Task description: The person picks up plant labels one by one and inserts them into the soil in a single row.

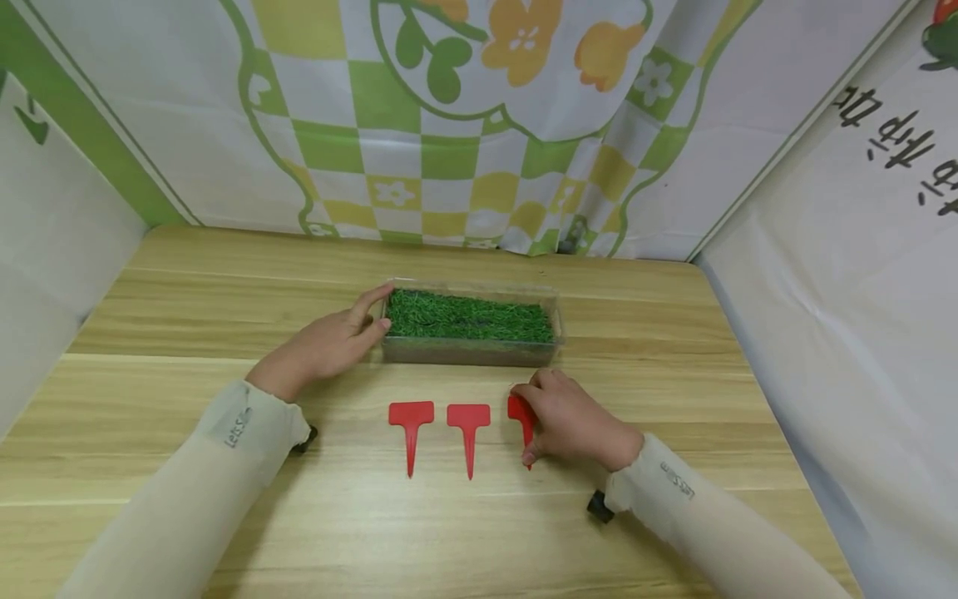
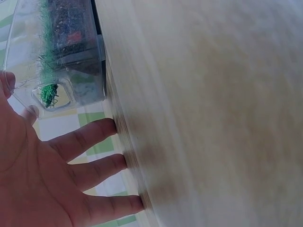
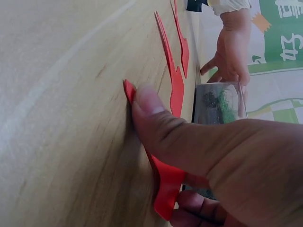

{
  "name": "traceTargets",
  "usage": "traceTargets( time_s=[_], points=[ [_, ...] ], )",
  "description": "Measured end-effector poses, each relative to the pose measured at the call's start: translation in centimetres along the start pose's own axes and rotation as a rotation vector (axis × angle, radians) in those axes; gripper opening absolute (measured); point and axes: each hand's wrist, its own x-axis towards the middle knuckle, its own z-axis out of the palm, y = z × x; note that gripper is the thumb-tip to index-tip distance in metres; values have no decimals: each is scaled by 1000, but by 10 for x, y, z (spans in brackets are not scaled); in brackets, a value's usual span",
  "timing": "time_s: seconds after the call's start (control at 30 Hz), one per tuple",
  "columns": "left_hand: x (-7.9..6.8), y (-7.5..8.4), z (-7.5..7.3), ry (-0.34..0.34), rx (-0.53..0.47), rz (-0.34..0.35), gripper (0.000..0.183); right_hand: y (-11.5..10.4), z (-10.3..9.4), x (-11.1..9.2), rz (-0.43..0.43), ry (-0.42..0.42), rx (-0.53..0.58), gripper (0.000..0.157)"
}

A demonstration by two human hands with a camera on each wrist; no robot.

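A clear rectangular planter box (image 1: 471, 353) holds green artificial grass (image 1: 471, 316) over a dark filling. At its left end, my left hand (image 1: 329, 341) touches the rim with thumb and index finger. The other three fingers (image 2: 97, 170) are straight and spread, their tips on the table. Two red T-shaped plant labels, a left one (image 1: 411, 420) and a middle one (image 1: 469, 420), lie in front of the box. My right hand (image 1: 572, 420) holds a third red plant label (image 3: 168, 184) at the table, thumb near its pointed end and fingers at its wide head.
The wooden table (image 1: 359, 532) runs back to a green, yellow and white checkered cloth (image 1: 449, 158). White cloth walls (image 1: 846, 274) border the table at both sides. Small black devices show under both sleeves.
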Motion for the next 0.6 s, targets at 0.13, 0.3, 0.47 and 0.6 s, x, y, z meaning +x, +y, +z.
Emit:
traceTargets(
  time_s=[0.13,0.3,0.47,0.6],
  points=[
    [1,0,0,2,-2,1,65,-1,0,-2,0,38,-14,84],
    [1,0,1,0,0,-7,65,-1,-1,-6,18,71,-72,87],
    [2,-1,1,-3,-6,-17,65,-2,-8,-11,-67,144,-91,67],
    [2,-1,2,-3,-10,-18,65,1,-15,-14,-143,255,-63,37]
  ],
)
